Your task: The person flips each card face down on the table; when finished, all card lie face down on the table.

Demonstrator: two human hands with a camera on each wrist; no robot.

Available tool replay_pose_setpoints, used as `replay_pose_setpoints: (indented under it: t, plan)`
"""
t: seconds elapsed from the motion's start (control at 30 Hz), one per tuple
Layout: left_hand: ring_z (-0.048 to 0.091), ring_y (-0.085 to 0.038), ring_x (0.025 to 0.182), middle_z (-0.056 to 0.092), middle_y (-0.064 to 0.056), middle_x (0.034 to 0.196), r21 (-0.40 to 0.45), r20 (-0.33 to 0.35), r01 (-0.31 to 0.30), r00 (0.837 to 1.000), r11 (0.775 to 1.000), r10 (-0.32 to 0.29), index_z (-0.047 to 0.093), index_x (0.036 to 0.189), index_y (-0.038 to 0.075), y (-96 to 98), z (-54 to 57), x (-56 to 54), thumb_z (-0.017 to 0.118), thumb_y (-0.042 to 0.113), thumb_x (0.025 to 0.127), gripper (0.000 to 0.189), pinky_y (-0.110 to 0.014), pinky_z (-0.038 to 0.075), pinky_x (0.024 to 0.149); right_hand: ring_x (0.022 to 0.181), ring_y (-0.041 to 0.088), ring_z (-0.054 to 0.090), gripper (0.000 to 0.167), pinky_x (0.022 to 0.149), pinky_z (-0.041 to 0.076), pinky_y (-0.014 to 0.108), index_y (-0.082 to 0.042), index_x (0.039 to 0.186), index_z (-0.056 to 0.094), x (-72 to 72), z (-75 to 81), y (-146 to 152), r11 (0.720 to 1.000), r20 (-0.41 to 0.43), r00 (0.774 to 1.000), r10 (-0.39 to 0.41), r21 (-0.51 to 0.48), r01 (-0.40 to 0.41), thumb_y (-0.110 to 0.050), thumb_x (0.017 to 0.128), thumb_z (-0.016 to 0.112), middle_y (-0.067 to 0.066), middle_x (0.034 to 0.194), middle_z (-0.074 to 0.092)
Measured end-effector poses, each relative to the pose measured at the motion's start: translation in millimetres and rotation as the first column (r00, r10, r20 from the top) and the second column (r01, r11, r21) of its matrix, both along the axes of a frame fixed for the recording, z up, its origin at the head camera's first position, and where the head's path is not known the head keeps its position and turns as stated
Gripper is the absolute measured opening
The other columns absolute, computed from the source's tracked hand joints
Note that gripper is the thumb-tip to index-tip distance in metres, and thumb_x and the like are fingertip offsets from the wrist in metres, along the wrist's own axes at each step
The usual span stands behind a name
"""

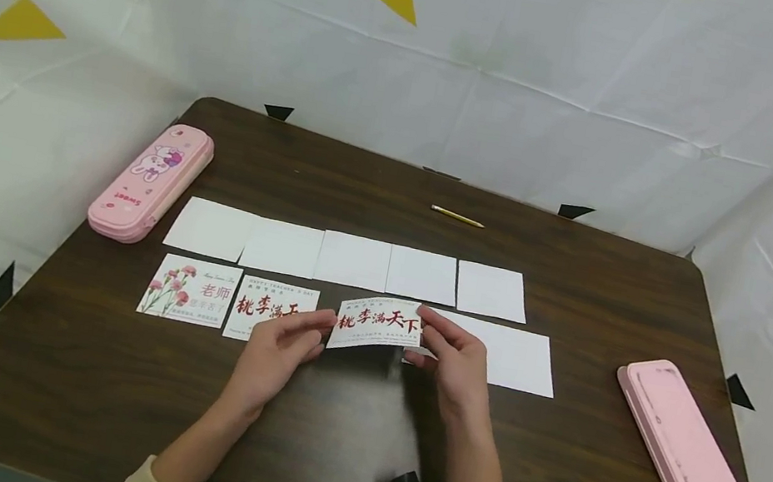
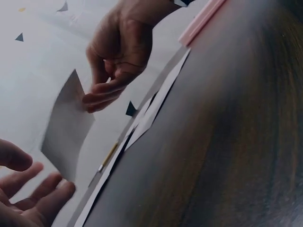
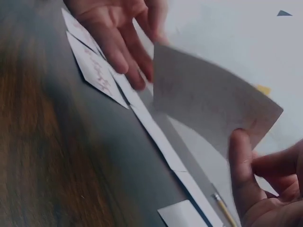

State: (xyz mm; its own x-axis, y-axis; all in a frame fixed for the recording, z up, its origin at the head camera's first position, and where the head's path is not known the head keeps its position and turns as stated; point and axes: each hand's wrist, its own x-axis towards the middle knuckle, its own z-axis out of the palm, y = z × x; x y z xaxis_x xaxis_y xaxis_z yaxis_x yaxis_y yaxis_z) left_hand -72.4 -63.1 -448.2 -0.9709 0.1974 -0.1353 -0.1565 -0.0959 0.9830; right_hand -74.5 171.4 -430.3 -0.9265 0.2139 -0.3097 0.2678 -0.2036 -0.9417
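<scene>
A greeting card (image 1: 373, 325) with red Chinese lettering is held up off the table, slightly bowed. My right hand (image 1: 458, 362) pinches its right end; the thumb lies on the card's plain-looking back in the right wrist view. At the other end my left hand (image 1: 282, 347) is close to the edge, its fingers loosely spread, as the left wrist view shows; whether they touch the card is hard to tell. Left of it lie a similar red-lettered card (image 1: 257, 313), partly behind the left hand, and a card with pink flowers (image 1: 189, 290).
Several blank white cards (image 1: 353, 261) form a row behind the hands. More white card surface (image 1: 519, 359) lies right of the right hand. A yellow pencil (image 1: 457, 216) is farther back. Pink pencil cases stand at the left (image 1: 151, 183) and right (image 1: 683, 448) of the table.
</scene>
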Motion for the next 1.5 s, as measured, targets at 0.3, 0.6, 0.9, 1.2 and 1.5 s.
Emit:
replay_pose_setpoints:
  t: [0.3,0.6,0.9,1.2,1.5]
  plan:
    - [0.067,-0.019,0.093,0.072,-0.004,0.097,-0.092,-0.318,-0.182,0.937,0.979,0.144,0.077,0.101,0.004,5.5,-4.6,-4.5,0.075,0.011,0.088,0.015,-0.028,0.057,0.076,0.080,0.013,0.068,0.024,0.067,0.059,0.032,0.009,0.107,0.072,1.2,-4.9,0,0.975,-0.088,0.996,0.004,0.223,0.016,-0.004,0.087,0.074,0.008,0.092,0.073]
    - [0.065,-0.017,0.101,0.073,-0.005,0.107,-0.235,-0.231,-0.085,0.973,0.968,0.029,0.073,0.114,0.005,2.0,-0.9,-16.3,0.069,0.013,0.093,0.023,-0.031,0.053,0.083,0.075,0.025,0.069,0.018,0.059,0.055,0.023,0.004,0.098,0.076,-0.4,-22.4,-5,0.900,-0.093,0.994,-0.053,0.428,0.088,-0.010,0.086,0.077,0.013,0.088,0.073]
    - [0.060,-0.025,0.117,0.061,-0.011,0.133,-0.212,-0.102,0.057,0.992,0.976,-0.080,0.059,0.134,0.003,0.0,4.1,-14.6,0.061,0.012,0.097,0.038,-0.027,0.053,0.088,0.071,0.023,0.068,0.015,0.052,0.051,0.027,-0.005,0.096,0.078,-0.8,-29.0,-7,0.814,-0.016,0.998,-0.064,0.578,0.061,-0.016,0.086,0.076,0.009,0.084,0.073]
    - [0.053,-0.026,0.127,0.049,-0.011,0.145,-0.236,-0.037,0.166,0.983,0.958,-0.179,0.047,0.144,0.003,-4.0,2.7,-15.9,0.057,0.016,0.100,0.048,-0.038,0.048,0.098,0.069,0.017,0.066,0.014,0.057,0.049,0.029,-0.009,0.095,0.079,1.2,-29.8,-8,0.734,0.038,0.999,-0.028,0.679,-0.005,-0.018,0.086,0.075,0.003,0.079,0.072]
    - [0.055,-0.025,0.124,0.054,-0.012,0.141,-0.362,-0.062,0.190,0.972,0.913,-0.227,0.049,0.143,0.002,-3.6,-1.4,-17.6,0.060,0.018,0.098,0.048,-0.051,0.038,0.104,0.073,0.015,0.066,0.015,0.058,0.047,0.031,-0.014,0.098,0.080,1.6,-34.1,-11,0.643,0.064,0.998,-0.021,0.765,-0.036,-0.019,0.085,0.074,-0.003,0.080,0.072]
